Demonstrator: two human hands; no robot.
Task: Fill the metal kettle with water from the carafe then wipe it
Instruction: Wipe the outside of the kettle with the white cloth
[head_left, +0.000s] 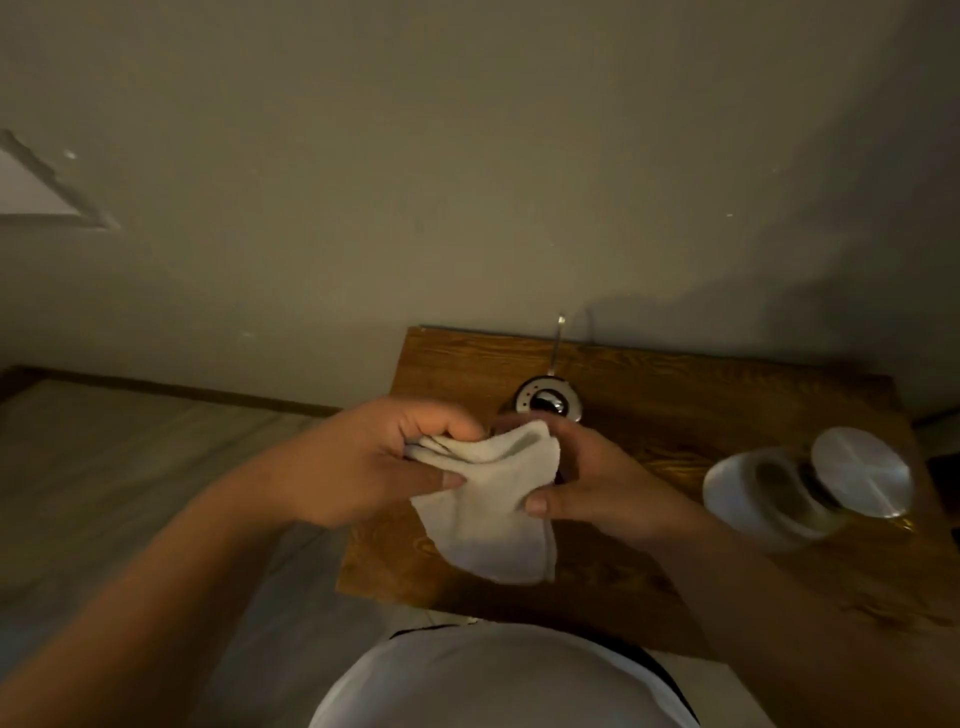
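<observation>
A white cloth hangs between both hands above the wooden table. My left hand pinches its bunched upper left corner. My right hand grips its right edge with thumb and fingers. Just behind the hands stands the metal kettle, seen from above, with a shiny lid knob and a thin handle rising toward the wall; its lower part is hidden by the cloth and my right hand. The glass carafe, with a round silvery lid, stands at the right on the table.
The small table stands against a plain wall. A tiled floor lies to the left of it. A dark object shows at the right frame edge. My white-clad torso fills the bottom centre.
</observation>
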